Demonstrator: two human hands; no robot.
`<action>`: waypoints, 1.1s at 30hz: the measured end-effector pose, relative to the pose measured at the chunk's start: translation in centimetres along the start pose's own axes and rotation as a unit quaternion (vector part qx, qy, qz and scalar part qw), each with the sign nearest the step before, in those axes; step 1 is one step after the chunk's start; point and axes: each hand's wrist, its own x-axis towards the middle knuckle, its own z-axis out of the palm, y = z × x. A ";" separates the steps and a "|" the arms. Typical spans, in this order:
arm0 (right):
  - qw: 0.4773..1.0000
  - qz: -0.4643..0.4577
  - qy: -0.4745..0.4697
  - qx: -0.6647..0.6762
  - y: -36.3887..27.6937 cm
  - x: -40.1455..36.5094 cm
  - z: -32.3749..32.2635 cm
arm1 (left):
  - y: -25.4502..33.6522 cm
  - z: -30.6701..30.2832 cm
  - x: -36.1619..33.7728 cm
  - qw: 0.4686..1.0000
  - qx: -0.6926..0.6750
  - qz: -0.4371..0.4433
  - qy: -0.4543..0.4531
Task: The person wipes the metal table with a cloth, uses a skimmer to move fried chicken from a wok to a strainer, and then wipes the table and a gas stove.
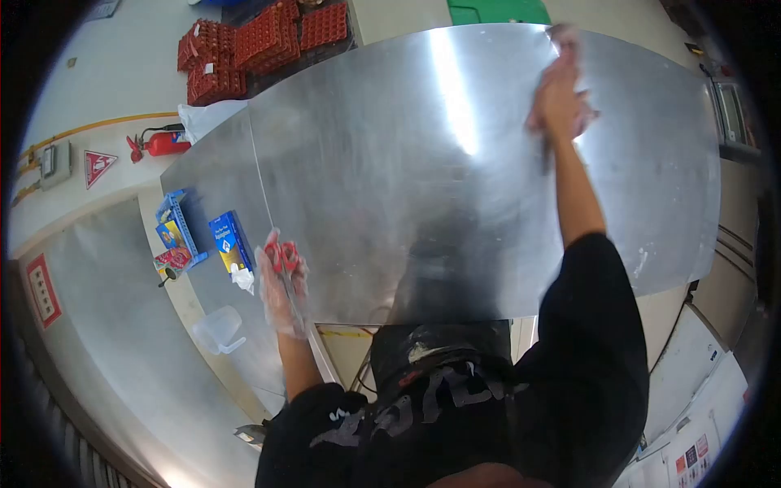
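My left hand (281,285), in a clear plastic glove, is closed around red-handled scissors (283,257) at the left front edge of the metal table (366,179). The red handle loops point away from me. My right arm reaches far out over the table's right side. At its end my right hand (560,102) presses a crumpled pinkish-brown cloth (582,115) on the metal surface. Motion blurs the hand and the cloth, and part of the cloth lies under the fingers.
Left of my left hand are a blue box (228,236), a blue basket (184,224) with packets, and a clear plastic jug (218,329). Red egg trays (264,41) are stacked beyond the table's far left edge; a green object (498,10) is beyond its far edge.
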 end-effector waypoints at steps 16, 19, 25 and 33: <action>0.947 -0.269 -0.030 0.176 -35.1 -5.5 7.4 | 3.0 -2.9 1.8 0.992 -0.037 -0.106 -0.048; 0.988 -0.043 -0.110 0.099 -20.2 4.5 7.5 | 3.0 -6.8 0.6 0.984 -0.071 -0.165 0.014; 0.978 0.069 0.038 -0.191 -1.8 5.7 8.0 | 0.1 -13.2 0.2 0.962 -0.175 -0.189 0.092; 0.965 -0.260 0.014 -0.001 -33.0 -0.8 13.5 | -4.3 -21.6 -0.8 0.936 -0.297 -0.138 0.130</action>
